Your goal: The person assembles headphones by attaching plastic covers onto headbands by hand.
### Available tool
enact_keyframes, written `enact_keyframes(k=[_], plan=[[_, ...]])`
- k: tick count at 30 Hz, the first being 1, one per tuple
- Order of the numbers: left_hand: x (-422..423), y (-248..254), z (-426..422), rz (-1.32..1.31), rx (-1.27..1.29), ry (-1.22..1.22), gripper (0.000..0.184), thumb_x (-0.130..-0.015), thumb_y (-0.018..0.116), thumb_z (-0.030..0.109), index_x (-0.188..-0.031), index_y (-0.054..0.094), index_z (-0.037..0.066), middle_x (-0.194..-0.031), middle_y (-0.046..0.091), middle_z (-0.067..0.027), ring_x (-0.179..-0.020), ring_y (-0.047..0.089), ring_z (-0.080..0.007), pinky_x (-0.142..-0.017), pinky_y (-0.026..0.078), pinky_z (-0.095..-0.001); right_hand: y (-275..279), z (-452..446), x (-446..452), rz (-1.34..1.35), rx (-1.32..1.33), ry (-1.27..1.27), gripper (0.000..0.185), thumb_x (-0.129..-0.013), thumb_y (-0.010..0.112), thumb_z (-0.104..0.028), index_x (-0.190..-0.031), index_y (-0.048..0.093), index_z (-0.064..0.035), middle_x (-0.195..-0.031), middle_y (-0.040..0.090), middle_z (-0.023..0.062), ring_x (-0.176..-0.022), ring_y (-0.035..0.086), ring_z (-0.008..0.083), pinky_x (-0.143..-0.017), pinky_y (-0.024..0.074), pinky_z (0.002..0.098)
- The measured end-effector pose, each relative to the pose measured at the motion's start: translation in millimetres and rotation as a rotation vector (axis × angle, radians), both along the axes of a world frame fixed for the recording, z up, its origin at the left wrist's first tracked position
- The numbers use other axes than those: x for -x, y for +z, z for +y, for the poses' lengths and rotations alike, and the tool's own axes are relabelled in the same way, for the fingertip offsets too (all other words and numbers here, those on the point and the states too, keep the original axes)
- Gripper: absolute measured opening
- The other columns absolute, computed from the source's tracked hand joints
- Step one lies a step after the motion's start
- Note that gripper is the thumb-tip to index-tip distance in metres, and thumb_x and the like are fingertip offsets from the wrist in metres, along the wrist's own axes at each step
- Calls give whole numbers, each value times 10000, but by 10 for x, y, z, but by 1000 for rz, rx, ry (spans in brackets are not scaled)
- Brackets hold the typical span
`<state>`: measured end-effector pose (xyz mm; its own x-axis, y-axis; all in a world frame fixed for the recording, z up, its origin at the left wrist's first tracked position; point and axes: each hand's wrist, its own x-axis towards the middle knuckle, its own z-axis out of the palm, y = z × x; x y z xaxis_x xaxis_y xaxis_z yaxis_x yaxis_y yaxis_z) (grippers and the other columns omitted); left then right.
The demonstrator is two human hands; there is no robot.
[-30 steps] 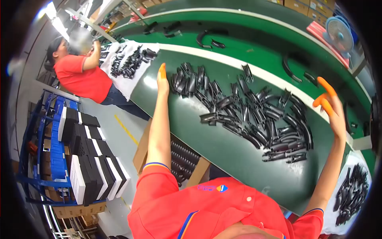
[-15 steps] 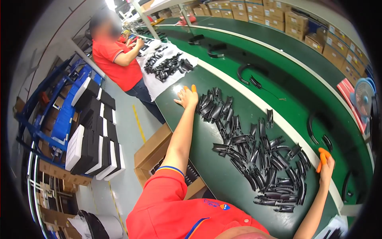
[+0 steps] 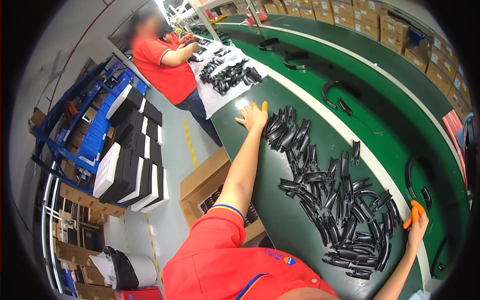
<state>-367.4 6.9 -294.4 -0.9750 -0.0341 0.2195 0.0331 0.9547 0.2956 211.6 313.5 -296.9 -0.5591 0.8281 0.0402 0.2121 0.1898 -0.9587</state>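
Observation:
My left hand (image 3: 253, 118) lies on the green tabletop with its fingers spread, beside the far end of a large pile of black curved plastic pieces (image 3: 345, 200). It holds nothing that I can see. My right hand (image 3: 418, 222) is at the table's right edge, over the pale rail (image 3: 381, 171). Its fingers are apart and slightly bent, with orange finger covers on them, and nothing shows in them. Just beyond those fingertips, a short black piece (image 3: 426, 198) and a long black curved strip (image 3: 410, 176) lie on the green conveyor belt (image 3: 370, 125).
An open cardboard box (image 3: 192, 192) with black parts stands left of the table. A co-worker in a red shirt (image 3: 165, 70) handles parts beside a white cloth (image 3: 220, 102) bearing more black pieces. Stacked black and white foam blocks (image 3: 132, 167) stand on the floor.
The whole view has shifted, so the table and pile appear farther right. My left hand stays on the tabletop. My right hand remains by the rail, with its fingers slightly more spread.

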Motion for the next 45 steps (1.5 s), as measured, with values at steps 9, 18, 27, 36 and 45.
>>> enact_keyframes(k=[9, 18, 27, 36, 45], plan=[[28, -40, -297, 6, -703, -340, 271, -872, 599, 303, -1023, 733, 123, -979, 724, -24, -1008, 624, -148, -1091, 228, -473, 28, -10, -9, -41, 27, -41, 283, -981, 512, -161, -1214, 631, -55, -584, 522, -53, -473, 393, 4, -429, 232, 170], [-59, 63, -558, -347, -885, -757, 265, -777, 708, 62, -1038, 695, 20, -1069, 673, -74, -976, 611, -179, -892, 464, -290, -59, 59, -41, -34, 23, -27, 293, -990, 515, -210, -1232, 621, -82, -585, 519, -65, -464, 389, 6, -425, 235, 180], [-189, -46, -636, 136, -443, -743, 217, -764, 698, 126, -973, 718, 71, -1059, 627, -110, -1063, 530, -290, -963, 416, -370, -105, 104, -59, -35, 7, -11, 282, -995, 508, -202, -1226, 624, -88, -581, 513, -68, -454, 373, 7, -415, 222, 181], [-169, -182, -886, 190, -513, -867, 333, -795, 537, 25, -1088, 686, 76, -1198, 605, -125, -1202, 487, -307, -1030, 379, -378, -34, 45, -5, -39, 26, -32, 286, -996, 501, -200, -1226, 618, -76, -583, 513, -57, -457, 385, 13, -418, 252, 178], [-399, -88, -1145, 209, -263, -834, 238, -888, 610, 184, -1088, 623, 56, -1211, 540, -144, -1175, 478, -328, -1007, 384, -413, 75, -17, 36, -42, 23, -29, 283, -984, 514, -195, -1203, 630, -58, -578, 530, -42, -470, 401, 17, -425, 256, 182]])
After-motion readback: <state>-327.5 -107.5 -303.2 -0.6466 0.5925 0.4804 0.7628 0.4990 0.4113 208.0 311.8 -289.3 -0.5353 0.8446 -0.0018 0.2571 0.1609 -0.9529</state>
